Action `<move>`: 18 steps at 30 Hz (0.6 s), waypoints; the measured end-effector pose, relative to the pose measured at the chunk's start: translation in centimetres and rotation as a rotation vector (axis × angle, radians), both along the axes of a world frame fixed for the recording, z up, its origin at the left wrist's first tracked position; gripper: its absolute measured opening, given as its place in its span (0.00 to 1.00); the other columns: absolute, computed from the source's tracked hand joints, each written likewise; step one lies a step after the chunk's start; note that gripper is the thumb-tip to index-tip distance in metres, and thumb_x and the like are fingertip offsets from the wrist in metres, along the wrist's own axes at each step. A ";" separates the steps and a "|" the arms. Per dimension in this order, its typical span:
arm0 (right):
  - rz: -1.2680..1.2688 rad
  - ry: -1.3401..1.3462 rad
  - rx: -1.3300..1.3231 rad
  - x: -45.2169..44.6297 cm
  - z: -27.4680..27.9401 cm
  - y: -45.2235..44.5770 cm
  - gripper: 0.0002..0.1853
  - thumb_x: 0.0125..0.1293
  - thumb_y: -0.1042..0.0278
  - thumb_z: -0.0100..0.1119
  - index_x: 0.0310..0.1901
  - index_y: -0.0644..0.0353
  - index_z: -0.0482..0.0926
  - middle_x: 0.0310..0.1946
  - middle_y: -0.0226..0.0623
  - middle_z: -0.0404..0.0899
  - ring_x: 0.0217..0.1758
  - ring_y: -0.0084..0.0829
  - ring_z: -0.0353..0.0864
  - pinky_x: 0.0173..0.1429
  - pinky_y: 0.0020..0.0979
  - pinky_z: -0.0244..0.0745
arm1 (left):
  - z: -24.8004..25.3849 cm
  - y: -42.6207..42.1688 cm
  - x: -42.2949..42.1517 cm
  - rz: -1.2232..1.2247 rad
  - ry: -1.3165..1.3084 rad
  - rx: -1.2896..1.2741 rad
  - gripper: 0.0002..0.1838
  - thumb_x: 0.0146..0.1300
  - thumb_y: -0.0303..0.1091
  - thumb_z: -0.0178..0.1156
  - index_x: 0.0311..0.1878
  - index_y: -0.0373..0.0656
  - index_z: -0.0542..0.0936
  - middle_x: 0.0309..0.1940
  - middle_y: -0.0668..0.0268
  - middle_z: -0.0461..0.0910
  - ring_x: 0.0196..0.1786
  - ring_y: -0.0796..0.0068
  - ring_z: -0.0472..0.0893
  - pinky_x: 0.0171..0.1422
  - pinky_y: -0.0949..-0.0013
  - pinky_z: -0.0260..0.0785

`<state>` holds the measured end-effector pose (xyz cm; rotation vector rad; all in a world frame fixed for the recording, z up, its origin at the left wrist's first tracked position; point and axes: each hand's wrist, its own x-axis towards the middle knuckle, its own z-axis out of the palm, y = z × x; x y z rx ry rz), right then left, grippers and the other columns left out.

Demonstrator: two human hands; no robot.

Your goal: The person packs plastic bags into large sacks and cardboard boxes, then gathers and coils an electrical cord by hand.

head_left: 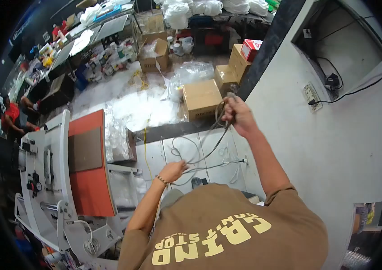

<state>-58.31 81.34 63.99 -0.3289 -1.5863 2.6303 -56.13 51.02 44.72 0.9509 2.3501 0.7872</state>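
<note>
My right hand [241, 118], raised near the white wall, is closed around a bunched part of a grey cable [214, 147]. Loose loops of that cable hang down between my two hands. Lower and to the left, my left hand [173, 172], with a beaded bracelet at the wrist, has its fingers closed on the cable; the exact grip is small and partly hidden. One stretch of cable runs from beside my left hand to a fitting [244, 161] low on the wall.
At left stands a white-framed machine [67, 153] with a red board [89, 189]. A cardboard box [202, 100] sits ahead, near plastic wrap. A yellow cord [146, 148] crosses the floor. A wall socket [311, 96] is at right. A person in red [11, 114] sits far left.
</note>
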 end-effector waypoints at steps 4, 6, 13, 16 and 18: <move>0.337 0.095 0.552 0.3 -6.4 -7.1 0.14 0.73 0.52 0.45 0.40 0.56 0.69 0.21 0.24 0.64 0.23 0.19 0.67 0.29 0.24 0.69 | 15.3 4.7 -2.1 -0.067 0.304 0.039 0.14 0.65 0.44 0.55 0.33 0.42 0.76 0.24 0.52 0.79 0.30 0.48 0.80 0.34 0.50 0.70; 0.482 -0.228 0.133 2.1 -4.3 -9.9 0.19 0.73 0.46 0.42 0.36 0.53 0.70 0.15 0.22 0.59 0.14 0.15 0.59 0.17 0.21 0.58 | 19.8 3.7 -6.1 0.129 0.371 0.078 0.18 0.62 0.49 0.58 0.29 0.41 0.77 0.21 0.55 0.79 0.27 0.55 0.80 0.31 0.53 0.70; 0.462 -0.086 -0.595 1.1 3.5 0.9 0.16 0.72 0.51 0.47 0.38 0.57 0.71 0.16 0.21 0.61 0.14 0.12 0.57 0.19 0.20 0.55 | -5.0 -7.7 -6.2 0.377 -0.008 0.206 0.21 0.60 0.50 0.62 0.28 0.38 0.80 0.24 0.53 0.80 0.27 0.59 0.78 0.38 0.59 0.71; 0.332 0.193 -0.430 -1.0 0.1 0.7 0.13 0.72 0.57 0.50 0.43 0.59 0.69 0.23 0.26 0.73 0.22 0.16 0.71 0.29 0.21 0.68 | -3.4 -2.5 0.5 0.109 -0.084 0.070 0.17 0.68 0.45 0.52 0.36 0.38 0.78 0.26 0.50 0.80 0.33 0.50 0.80 0.40 0.51 0.71; 0.130 0.037 0.253 -0.1 -0.3 -4.8 0.13 0.71 0.60 0.52 0.45 0.60 0.66 0.33 0.35 0.81 0.33 0.24 0.80 0.39 0.26 0.75 | 6.3 3.0 2.4 -0.108 0.102 -0.036 0.16 0.67 0.44 0.54 0.38 0.37 0.72 0.25 0.47 0.78 0.33 0.46 0.80 0.35 0.49 0.69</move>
